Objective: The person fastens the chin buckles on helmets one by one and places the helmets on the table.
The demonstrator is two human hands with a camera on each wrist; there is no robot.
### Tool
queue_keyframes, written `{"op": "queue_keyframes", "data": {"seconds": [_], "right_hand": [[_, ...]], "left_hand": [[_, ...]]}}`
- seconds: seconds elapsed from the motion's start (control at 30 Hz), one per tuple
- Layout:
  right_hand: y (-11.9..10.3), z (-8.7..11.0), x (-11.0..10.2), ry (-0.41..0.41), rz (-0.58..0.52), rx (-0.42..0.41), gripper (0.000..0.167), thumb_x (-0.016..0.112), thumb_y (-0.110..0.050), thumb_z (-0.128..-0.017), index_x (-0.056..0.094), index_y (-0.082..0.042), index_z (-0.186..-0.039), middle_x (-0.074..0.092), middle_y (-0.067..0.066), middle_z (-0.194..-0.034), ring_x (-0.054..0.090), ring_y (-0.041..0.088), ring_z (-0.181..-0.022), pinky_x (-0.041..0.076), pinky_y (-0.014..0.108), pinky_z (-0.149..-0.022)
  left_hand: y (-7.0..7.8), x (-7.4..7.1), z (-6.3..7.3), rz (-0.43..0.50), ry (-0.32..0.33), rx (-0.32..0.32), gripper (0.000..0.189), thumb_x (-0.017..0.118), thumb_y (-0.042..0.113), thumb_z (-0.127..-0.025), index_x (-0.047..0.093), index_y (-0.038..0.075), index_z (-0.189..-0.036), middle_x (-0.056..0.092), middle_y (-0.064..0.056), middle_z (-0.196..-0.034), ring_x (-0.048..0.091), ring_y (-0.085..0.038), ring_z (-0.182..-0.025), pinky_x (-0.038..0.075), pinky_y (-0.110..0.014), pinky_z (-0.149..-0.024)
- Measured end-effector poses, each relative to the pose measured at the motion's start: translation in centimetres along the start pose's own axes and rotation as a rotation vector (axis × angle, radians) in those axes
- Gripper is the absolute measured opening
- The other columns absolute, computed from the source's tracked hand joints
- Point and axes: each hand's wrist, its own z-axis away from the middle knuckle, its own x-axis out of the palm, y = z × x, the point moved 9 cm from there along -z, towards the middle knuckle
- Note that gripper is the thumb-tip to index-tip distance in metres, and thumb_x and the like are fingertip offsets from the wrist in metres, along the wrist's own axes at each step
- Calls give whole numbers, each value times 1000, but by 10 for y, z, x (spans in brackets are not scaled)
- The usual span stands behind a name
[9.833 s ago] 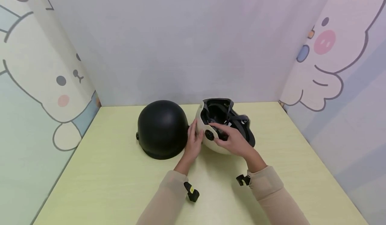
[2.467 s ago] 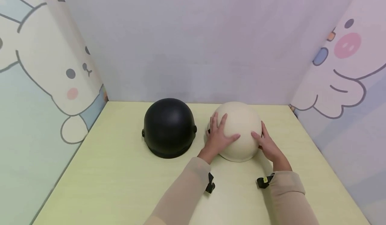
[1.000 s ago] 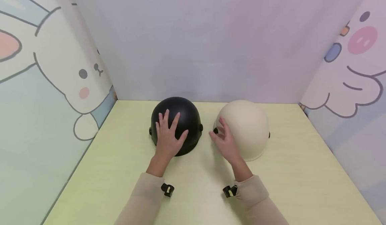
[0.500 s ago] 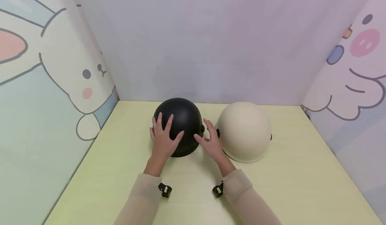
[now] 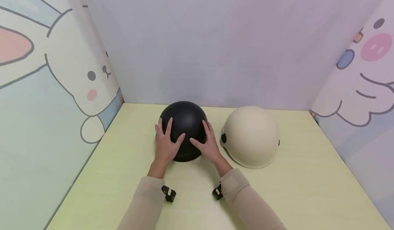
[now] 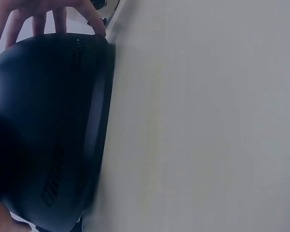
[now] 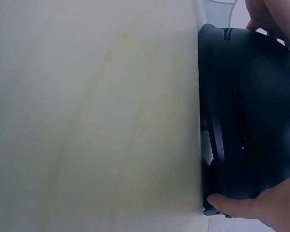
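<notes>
Both sides of the black helmet, on the table left of the cream helmet, are held: left hand gripping one, right hand having just gripped the other

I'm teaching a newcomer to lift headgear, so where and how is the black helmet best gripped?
I'd take the black helmet low on its left and right sides near the rim, approaching from the person's side. It sits dome up, and the smooth curve likely offers one hand little purchase; the left hand and right hand can brace opposite sides.
</notes>
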Motion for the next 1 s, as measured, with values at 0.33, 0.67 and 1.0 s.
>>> {"op": "queue_keyframes", "data": {"seconds": [0.33, 0.67, 1.0], "right_hand": [[8, -4, 5, 35, -17, 47, 98, 76, -44, -83, 13, -31, -157, 1, 4, -162, 4, 38, -144, 18, 67, -104], [-9, -7, -6, 69, 17, 6, 93, 77, -40, -84, 21, -30, -157, 8, 4, -161, 5, 37, -142, 21, 64, -104], [-34, -12, -19, 65, 116, -45, 90, 76, -42, -83, 25, -29, -156, 9, 3, -161, 8, 37, -141, 21, 66, -102]], "left_hand": [[4, 5, 0, -25, 41, 58, 81, 66, 45, -89, 29, 15, -154, 6, -24, -158, 9, -55, -138, 18, -70, -102], [6, 5, -1, 58, 24, 8, 79, 60, 47, -93, 22, 20, -156, -1, -20, -159, 3, -51, -140, 19, -69, -103], [12, -2, -3, 139, 7, -53, 79, 59, 45, -96, 16, 22, -158, -3, -17, -159, 7, -39, -143, 30, -62, -102]]}}
